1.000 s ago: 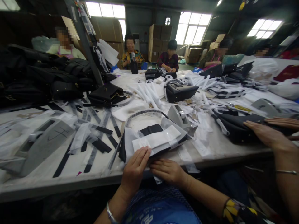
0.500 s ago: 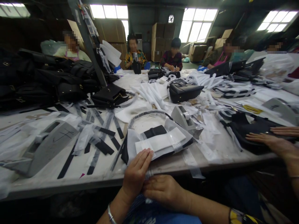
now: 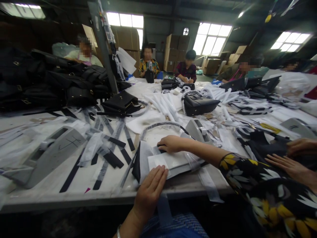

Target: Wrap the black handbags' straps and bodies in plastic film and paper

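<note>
A black handbag (image 3: 136,168) wrapped in white sheet lies near the table's front edge, its covered handle (image 3: 158,125) looped toward the back. My left hand (image 3: 152,181) rests with fingers stretched flat on a white padding piece (image 3: 157,162) at the bag's front. Reaching across the bag, my right hand (image 3: 170,144) has its fingers curled down at the bag's upper part; what is under the fingertips is mostly hidden. A clear tape strip (image 3: 164,210) hangs below my left hand. Another tape strip (image 3: 210,186) hangs over the table edge to the right.
Grey tape dispensers stand left (image 3: 59,148) and behind the bag (image 3: 196,130). Black straps (image 3: 114,158) in clear film lie to the left. Black bags (image 3: 49,82) are piled at far left. At right a co-worker's hand (image 3: 294,167) lies on another bag. Several people sit opposite.
My right hand has gone from beside my left hand, below the table edge, up onto the bag. The left hand stays at the padding. The view has tilted up slightly.
</note>
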### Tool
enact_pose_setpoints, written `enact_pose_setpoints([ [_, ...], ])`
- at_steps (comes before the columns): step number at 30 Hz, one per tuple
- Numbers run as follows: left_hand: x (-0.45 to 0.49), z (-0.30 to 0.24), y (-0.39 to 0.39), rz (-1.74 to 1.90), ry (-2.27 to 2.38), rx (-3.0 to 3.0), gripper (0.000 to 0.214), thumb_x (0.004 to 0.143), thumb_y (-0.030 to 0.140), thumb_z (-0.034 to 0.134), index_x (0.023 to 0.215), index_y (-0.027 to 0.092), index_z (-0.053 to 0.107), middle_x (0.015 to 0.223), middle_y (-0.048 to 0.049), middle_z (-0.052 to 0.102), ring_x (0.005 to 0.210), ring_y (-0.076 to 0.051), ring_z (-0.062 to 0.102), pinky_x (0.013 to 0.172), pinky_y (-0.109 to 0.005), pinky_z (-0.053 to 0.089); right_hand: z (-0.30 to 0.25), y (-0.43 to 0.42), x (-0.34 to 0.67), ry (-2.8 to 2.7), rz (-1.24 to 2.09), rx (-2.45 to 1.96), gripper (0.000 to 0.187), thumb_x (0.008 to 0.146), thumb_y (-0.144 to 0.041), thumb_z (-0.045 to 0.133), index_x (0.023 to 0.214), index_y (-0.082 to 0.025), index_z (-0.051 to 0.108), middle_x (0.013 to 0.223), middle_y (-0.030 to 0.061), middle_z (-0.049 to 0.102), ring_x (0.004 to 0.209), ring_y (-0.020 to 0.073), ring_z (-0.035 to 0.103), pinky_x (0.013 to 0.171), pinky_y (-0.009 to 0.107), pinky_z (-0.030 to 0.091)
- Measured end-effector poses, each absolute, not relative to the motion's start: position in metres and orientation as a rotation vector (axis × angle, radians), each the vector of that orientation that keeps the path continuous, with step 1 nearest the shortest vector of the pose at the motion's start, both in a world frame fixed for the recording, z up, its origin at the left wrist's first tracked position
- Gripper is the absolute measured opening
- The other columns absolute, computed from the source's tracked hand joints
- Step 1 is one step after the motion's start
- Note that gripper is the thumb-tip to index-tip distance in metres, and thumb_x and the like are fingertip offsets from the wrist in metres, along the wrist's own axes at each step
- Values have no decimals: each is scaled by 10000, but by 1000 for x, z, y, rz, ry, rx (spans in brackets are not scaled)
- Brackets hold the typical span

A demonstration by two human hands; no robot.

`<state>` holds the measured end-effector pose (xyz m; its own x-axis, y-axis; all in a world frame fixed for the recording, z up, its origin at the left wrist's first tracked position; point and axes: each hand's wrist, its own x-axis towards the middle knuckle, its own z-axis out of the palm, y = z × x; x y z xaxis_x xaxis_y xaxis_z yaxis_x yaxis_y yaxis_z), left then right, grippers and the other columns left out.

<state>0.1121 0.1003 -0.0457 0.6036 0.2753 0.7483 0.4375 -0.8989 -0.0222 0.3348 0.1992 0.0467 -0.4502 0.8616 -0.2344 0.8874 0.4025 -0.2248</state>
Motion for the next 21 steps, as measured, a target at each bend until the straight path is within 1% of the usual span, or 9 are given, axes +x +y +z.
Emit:
enact_pose_setpoints([
  [3, 112, -47, 101, -1207, -571, -2632, 372, 1011, 82, 397, 1318, 85, 607, 1332, -96, 656, 1274, -215, 578, 1095, -355, 482, 46, 215, 336, 2544, -650, 1532, 316, 952, -372, 570, 1150, -213, 758, 1097, 54, 771, 976, 196, 718, 868, 230, 485],
  [5, 113, -48, 103, -1232, -565, -2630, 371, 1015, 83, 389, 1312, 86, 612, 1331, -94, 657, 1276, -213, 576, 1097, -350, 480, 46, 222, 333, 2526, -718, 1531, 328, 940, -382, 586, 1158, -208, 759, 1096, 41, 771, 960, 177, 721, 830, 197, 480],
  [8, 113, -47, 104, -1245, -549, -2624, 367, 1016, 80, 385, 1297, 82, 621, 1318, -89, 666, 1271, -210, 581, 1097, -343, 480, 45, 227, 321, 2505, -731, 1581, 319, 904, -385, 633, 1112, -193, 780, 1055, 54, 779, 925, 193, 728, 793, 208, 479],
  [11, 113, -46, 105, -1236, -536, -2626, 372, 1017, 74, 373, 1296, 80, 620, 1307, -84, 673, 1253, -206, 596, 1088, -339, 488, 43, 224, 306, 2502, -674, 1650, 260, 865, -329, 675, 1045, -194, 805, 984, 75, 790, 913, 231, 729, 778, 244, 469],
  [13, 113, -45, 104, -1227, -534, -2628, 375, 1018, 75, 369, 1298, 80, 618, 1309, -84, 672, 1249, -209, 600, 1079, -337, 497, 41, 219, 299, 2519, -642, 1687, 227, 861, -281, 670, 1019, -200, 812, 961, 81, 793, 919, 242, 726, 774, 256, 459],
  [15, 113, -43, 104, -1202, -539, -2637, 377, 1017, 78, 368, 1302, 79, 616, 1314, -87, 668, 1248, -216, 601, 1068, -338, 508, 39, 214, 297, 2549, -642, 1704, 226, 885, -262, 636, 1010, -193, 811, 967, 85, 792, 924, 239, 724, 780, 260, 457],
  [18, 113, -41, 103, -1160, -581, -2642, 385, 1014, 73, 366, 1311, 86, 611, 1320, -86, 664, 1241, -222, 607, 1052, -344, 525, 36, 210, 308, 2611, -718, 1675, 279, 948, -286, 561, 1081, -188, 785, 1066, 75, 776, 963, 214, 716, 829, 251, 470],
  [21, 112, -42, 103, -1160, -590, -2616, 375, 1013, 81, 382, 1308, 92, 614, 1318, -85, 666, 1242, -224, 606, 1049, -350, 527, 36, 208, 327, 2668, -789, 1671, 345, 987, -307, 500, 1237, -188, 706, 1239, 65, 715, 1100, 196, 673, 945, 248, 455],
])
